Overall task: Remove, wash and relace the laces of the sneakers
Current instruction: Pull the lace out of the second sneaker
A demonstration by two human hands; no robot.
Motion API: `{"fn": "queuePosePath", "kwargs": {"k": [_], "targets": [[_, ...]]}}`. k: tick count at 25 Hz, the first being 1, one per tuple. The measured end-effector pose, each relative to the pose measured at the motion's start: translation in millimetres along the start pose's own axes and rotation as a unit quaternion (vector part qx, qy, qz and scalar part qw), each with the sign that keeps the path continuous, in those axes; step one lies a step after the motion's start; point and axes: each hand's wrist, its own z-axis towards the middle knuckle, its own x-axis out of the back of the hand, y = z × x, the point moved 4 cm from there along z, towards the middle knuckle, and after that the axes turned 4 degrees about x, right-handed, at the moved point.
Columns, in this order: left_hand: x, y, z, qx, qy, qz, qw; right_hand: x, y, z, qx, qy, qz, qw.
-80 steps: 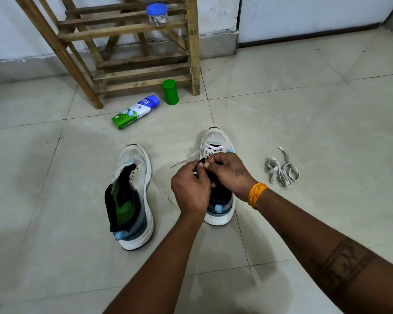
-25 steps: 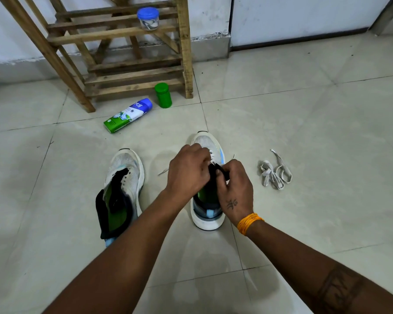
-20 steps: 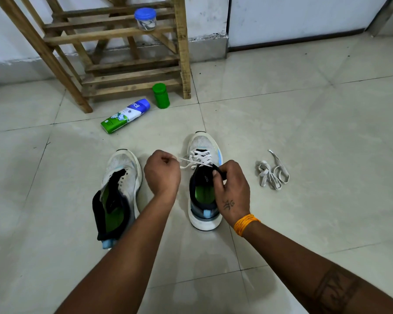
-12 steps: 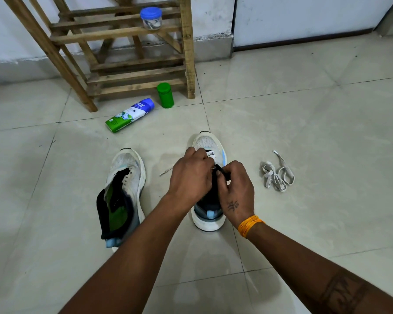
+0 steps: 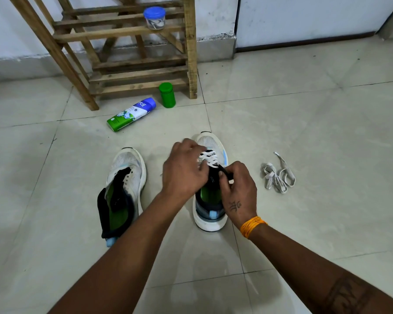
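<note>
Two white sneakers stand on the tiled floor. The right sneaker (image 5: 210, 214) has a white lace (image 5: 208, 158) crossed through its front eyelets. My left hand (image 5: 184, 171) is over the shoe's left side, fingers curled at the lace; what it holds is hidden. My right hand (image 5: 238, 191) pinches the black tongue (image 5: 224, 172) at the shoe's right side. The left sneaker (image 5: 125, 177) has no lace and lies open, its green insole showing. A loose white lace (image 5: 278, 177) lies bunched on the floor to the right.
A wooden rack (image 5: 132, 53) stands at the back with a blue-lidded jar (image 5: 154, 18) on a slat. A green and white tube (image 5: 132, 114) lies in front of it beside a green container (image 5: 167, 95). A wall and door run behind.
My left hand pulled the lace out to the left, then came back over the shoe. My right hand has kept its pinch on the tongue. More of the crossed lace shows now.
</note>
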Motion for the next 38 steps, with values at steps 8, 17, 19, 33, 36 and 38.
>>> {"fn": "queuePosePath", "kwargs": {"k": [8, 17, 19, 33, 36, 38], "targets": [[-6.9, -20.2, -5.4, 0.149, 0.082, -0.059, 0.984, -0.4, -1.9, -0.9, -0.007, 0.002, -0.004, 1.0], [-12.1, 13.4, -10.7, -0.09, -0.019, 0.054, 0.994, -0.5, -5.3, -3.0, -0.004, 0.001, 0.016, 1.0], [-17.2, 17.1, -10.2, -0.12, -0.033, 0.095, 0.988, -0.7, -5.8, -3.9, -0.005, 0.0, 0.019, 1.0], [-27.8, 12.3, -22.0, -0.018, -0.006, -0.025, 1.0, 3.9, -6.0, 0.7, -0.093, -0.011, 0.046, 0.995], [-29.8, 4.4, -24.5, 0.022, -0.013, -0.073, 0.997, 3.7, 5.2, 15.1, -0.259, -0.025, 0.143, 0.955], [-31.1, 4.3, -25.7, 0.037, -0.014, -0.094, 0.995, 3.7, 9.2, 25.6, -0.33, -0.072, 0.195, 0.921]]}}
